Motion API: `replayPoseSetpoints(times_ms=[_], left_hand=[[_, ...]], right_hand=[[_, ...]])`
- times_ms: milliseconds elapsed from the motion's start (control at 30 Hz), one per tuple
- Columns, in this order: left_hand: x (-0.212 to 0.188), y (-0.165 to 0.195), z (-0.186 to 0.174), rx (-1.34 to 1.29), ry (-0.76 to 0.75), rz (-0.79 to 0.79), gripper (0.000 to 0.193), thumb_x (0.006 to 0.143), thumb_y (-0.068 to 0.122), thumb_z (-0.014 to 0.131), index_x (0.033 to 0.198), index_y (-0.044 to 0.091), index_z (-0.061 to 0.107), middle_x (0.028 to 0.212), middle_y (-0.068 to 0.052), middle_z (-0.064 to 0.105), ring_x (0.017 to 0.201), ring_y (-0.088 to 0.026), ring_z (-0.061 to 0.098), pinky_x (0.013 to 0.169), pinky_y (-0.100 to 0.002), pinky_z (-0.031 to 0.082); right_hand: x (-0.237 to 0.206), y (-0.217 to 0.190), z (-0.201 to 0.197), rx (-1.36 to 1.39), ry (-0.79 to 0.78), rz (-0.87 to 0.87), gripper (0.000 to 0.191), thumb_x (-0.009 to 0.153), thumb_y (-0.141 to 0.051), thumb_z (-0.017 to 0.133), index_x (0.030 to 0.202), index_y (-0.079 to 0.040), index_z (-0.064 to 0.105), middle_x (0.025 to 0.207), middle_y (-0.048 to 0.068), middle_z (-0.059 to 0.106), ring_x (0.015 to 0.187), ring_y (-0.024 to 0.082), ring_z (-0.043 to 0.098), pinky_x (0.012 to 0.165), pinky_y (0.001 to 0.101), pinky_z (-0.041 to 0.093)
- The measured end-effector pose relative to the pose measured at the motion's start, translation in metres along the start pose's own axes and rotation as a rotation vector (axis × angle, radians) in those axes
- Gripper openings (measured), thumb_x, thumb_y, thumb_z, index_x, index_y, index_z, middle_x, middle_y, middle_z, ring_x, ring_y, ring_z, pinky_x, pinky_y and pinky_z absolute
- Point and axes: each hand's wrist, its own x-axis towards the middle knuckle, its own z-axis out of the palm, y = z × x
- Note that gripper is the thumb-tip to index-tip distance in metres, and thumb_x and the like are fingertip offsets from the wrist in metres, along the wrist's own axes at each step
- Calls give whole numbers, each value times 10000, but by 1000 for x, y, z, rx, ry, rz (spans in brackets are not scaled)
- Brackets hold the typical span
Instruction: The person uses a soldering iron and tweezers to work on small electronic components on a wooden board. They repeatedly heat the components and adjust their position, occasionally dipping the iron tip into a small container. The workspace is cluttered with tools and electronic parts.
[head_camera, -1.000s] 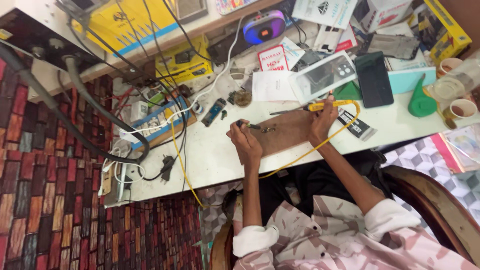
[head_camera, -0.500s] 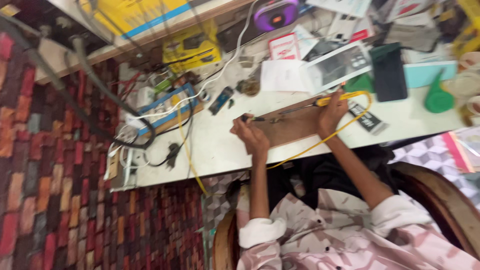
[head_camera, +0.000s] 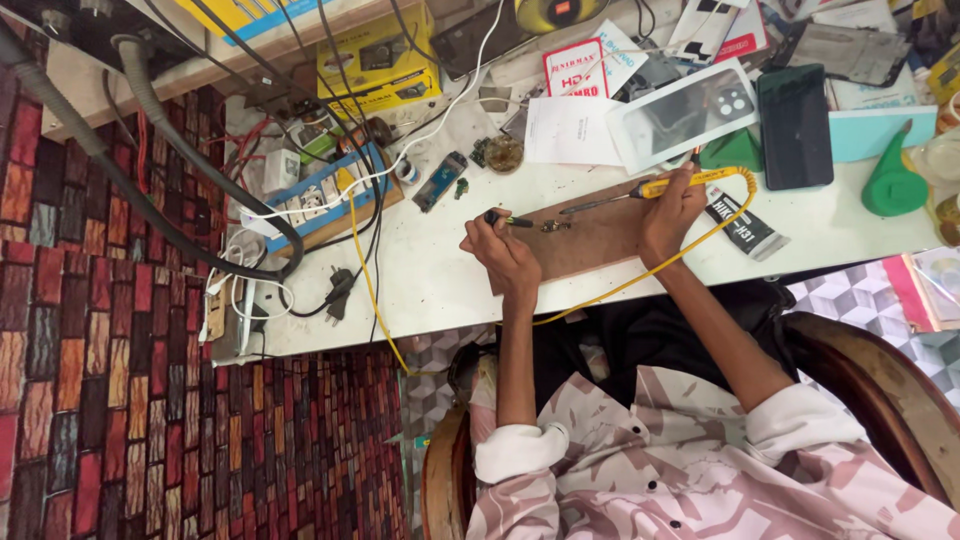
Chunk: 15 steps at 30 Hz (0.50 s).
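Hands grip soldering iron (head_camera: 655, 188) and, seemingly, tweezers (head_camera: 500, 219) over board (head_camera: 590, 237).

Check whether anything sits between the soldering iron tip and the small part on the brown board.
Nothing visible does. The right hand holds the yellow soldering iron; its tip points across bare brown board toward the small part, which the left hand steadies with a tool.

We see a board (head_camera: 590, 240) lying on the bench (head_camera: 440, 290), a small part (head_camera: 553, 226) on it. At nine o'clock of the part sits the left hand (head_camera: 500, 250); at three, the right hand (head_camera: 668, 205) with an iron (head_camera: 650, 188). A phone (head_camera: 795, 125) lies at two o'clock, a power strip (head_camera: 320, 190) at nine.
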Motion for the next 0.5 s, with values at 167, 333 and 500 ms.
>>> replayPoseSetpoints(times_ms=[167, 333, 500], left_hand=[[-2, -4, -1, 6, -24, 18, 179, 1017, 79, 427, 1062, 30, 593, 959, -114, 569, 956, -259, 467, 967, -429, 291], [-5, -6, -1, 13, -68, 3, 223, 1094, 154, 400, 1076, 26, 582, 980, -100, 579, 977, -254, 463, 980, -429, 301], [-3, -8, -1, 25, -76, 19, 303, 1126, 213, 361, 1093, 15, 588, 989, -103, 576, 986, -258, 462, 989, -434, 296]], right_hand=[[-1, 1, -1, 24, -72, -2, 390, 1168, -281, 427, 877, -42, 527, 739, 0, 555, 652, 56, 451, 604, 252, 385], [-1, 1, -1, -13, -74, 43, 397, 1167, -279, 422, 857, -51, 522, 707, -12, 521, 614, 46, 428, 561, 242, 349], [-3, -5, 1, -53, -90, -13, 400, 1169, -276, 413, 859, -51, 529, 716, -16, 531, 625, 41, 441, 573, 242, 371]])
